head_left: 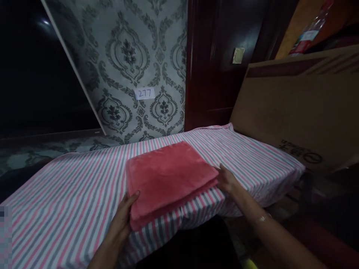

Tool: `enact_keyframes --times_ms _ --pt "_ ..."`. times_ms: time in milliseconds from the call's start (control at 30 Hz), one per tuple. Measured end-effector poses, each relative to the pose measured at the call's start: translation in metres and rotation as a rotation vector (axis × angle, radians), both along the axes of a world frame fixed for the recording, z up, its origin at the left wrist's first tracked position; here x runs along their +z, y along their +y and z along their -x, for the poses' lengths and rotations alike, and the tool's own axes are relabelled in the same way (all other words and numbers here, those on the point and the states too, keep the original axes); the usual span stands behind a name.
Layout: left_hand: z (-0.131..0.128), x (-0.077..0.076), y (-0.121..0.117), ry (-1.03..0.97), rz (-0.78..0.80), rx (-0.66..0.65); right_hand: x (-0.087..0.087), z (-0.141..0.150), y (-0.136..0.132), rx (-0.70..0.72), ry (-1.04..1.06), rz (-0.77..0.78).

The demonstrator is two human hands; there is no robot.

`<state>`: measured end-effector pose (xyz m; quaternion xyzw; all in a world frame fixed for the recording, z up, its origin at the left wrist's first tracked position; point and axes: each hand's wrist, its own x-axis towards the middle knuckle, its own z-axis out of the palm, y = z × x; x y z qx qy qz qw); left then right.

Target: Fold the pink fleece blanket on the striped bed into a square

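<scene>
A folded pink towel (168,175) lies on a table covered with a pink, grey and white striped cloth (70,198). My left hand (125,215) grips the towel's near left corner, thumb on top and fingers under the edge. My right hand (228,179) holds the towel's right corner, its fingers tucked against the folded layers.
A large cardboard box (297,108) leans at the right, close to the table's right end. Patterned wallpaper with a small label reading 277 (144,93) is behind the table. A dark wooden door (221,63) stands beside it. A dark window is at the left.
</scene>
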<state>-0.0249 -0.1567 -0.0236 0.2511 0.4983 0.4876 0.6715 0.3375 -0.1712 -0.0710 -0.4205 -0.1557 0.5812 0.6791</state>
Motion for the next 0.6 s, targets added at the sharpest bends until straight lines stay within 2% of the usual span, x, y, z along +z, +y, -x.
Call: enact_keyframes --times_ms 100,200,267,367,467,533,600 --pt "-0.003 0.016 0.002 0.055 -0.032 0.052 -0.023 0.018 -0.045 -0.012 0.145 0.019" --pt "-0.009 0.031 0.0 0.137 -0.065 0.031 -0.026 0.061 -0.074 0.146 0.198 -0.023" --pt "-0.012 0.03 -0.006 0.175 -0.103 -0.014 -0.023 0.095 -0.08 0.259 0.211 -0.044" --pt "-0.012 0.012 -0.021 0.213 -0.119 -0.062 -0.018 0.139 -0.074 0.278 0.248 -0.074" --pt "-0.002 -0.016 -0.032 0.25 -0.077 -0.111 -0.016 0.167 -0.064 0.173 0.304 -0.085" --pt "0.012 -0.029 -0.03 0.274 -0.047 -0.138 -0.017 0.176 -0.058 0.086 0.328 -0.082" --pt "0.031 -0.031 -0.018 0.328 -0.059 -0.103 -0.019 0.179 -0.053 0.02 0.338 -0.058"
